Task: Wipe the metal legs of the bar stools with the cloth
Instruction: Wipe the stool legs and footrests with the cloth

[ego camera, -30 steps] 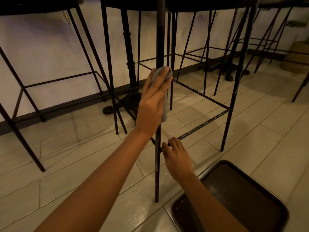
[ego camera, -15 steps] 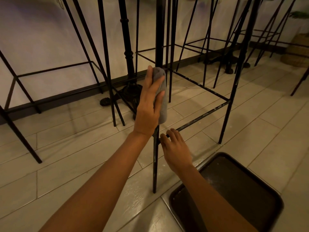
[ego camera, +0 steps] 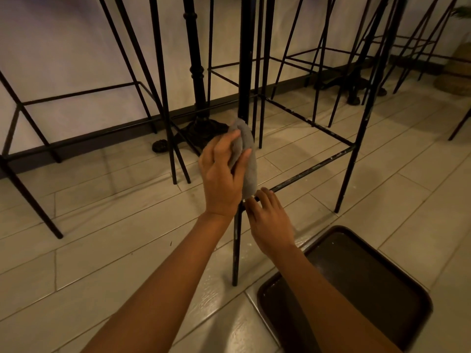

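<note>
A black metal stool leg (ego camera: 236, 250) runs straight up the middle of the view. My left hand (ego camera: 222, 177) grips a grey cloth (ego camera: 247, 159) wrapped round that leg, just above the footrest bar (ego camera: 313, 169). The part of the leg under the cloth is hidden. My right hand (ego camera: 270, 220) rests with straight fingers on the joint where the bar meets the leg, right below the cloth. The bar and leg show pale scuffs and specks.
A dark brown tray (ego camera: 356, 289) lies on the tiled floor at the lower right, beside the leg's foot. More black stool frames (ego camera: 158, 98) and an ornate table pedestal (ego camera: 197, 80) stand behind, along the white wall. A woven basket (ego camera: 458, 80) sits far right.
My left hand has slid the cloth down the leg, from well above the footrest bar to just over it. My right hand has stayed at the joint.
</note>
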The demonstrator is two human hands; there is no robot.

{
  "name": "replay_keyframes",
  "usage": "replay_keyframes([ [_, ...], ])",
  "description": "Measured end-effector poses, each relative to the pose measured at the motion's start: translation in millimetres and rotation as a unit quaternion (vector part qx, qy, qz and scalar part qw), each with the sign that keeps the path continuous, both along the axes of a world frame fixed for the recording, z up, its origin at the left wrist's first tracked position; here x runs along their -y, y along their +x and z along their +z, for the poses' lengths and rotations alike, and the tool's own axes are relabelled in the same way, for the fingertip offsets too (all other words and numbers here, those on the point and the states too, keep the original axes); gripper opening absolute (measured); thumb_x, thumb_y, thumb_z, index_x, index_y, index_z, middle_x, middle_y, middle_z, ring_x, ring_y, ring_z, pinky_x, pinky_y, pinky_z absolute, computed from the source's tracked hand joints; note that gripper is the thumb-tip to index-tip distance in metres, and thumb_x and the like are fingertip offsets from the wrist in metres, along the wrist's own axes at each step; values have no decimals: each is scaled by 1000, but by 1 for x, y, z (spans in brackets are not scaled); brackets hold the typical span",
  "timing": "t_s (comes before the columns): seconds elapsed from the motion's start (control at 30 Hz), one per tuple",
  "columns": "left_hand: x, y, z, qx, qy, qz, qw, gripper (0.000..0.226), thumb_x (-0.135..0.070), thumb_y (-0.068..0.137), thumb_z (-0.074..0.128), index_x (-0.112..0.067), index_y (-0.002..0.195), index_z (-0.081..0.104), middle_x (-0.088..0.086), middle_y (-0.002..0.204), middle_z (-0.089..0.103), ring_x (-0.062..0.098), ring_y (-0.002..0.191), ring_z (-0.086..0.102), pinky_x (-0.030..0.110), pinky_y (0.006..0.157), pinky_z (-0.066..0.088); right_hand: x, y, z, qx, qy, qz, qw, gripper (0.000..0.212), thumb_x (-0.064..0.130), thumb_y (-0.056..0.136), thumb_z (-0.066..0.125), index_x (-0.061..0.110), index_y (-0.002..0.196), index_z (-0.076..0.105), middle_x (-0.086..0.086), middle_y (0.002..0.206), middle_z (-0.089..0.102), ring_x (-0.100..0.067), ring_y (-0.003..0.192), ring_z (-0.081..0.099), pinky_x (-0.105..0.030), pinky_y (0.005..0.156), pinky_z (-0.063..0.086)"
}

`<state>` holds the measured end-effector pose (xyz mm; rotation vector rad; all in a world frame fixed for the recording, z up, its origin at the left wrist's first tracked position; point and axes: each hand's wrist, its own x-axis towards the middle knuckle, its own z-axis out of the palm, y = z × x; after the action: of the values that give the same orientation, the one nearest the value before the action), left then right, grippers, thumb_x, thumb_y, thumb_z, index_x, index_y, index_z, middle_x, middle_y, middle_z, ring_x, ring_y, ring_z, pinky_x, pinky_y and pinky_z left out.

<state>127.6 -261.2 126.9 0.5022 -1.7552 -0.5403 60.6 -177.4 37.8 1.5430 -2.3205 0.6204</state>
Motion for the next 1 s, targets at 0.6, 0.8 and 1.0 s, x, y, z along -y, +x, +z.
replay_keyframes([
  [0.6,-6,12,-40,-6,-30,-26,999,30,-7,85,59,-8,115,61,7,118,40,2,115,40,16,103,37,1,-3,-5,-20,-6,10,1000,30,20,91,43,6,115,56,-18,117,60,-34,121,49,-45,101,44],
  [0.8,-4,18,-40,24,-35,-26,999,29,-6,85,60,-6,114,63,6,116,40,8,112,41,18,103,38,2,-1,-4,2,-11,16,1000,32,21,92,35,7,112,55,-18,115,59,-34,121,48,-45,101,43],
  [1.0,-6,23,-56,34,-26,-37,998,32,-16,91,53,-8,122,56,6,120,42,14,115,44,26,102,42,0,-1,-2,-3,-1,18,1000,35,22,90,35,5,114,56,-19,116,60,-36,120,50,-45,100,45],
])
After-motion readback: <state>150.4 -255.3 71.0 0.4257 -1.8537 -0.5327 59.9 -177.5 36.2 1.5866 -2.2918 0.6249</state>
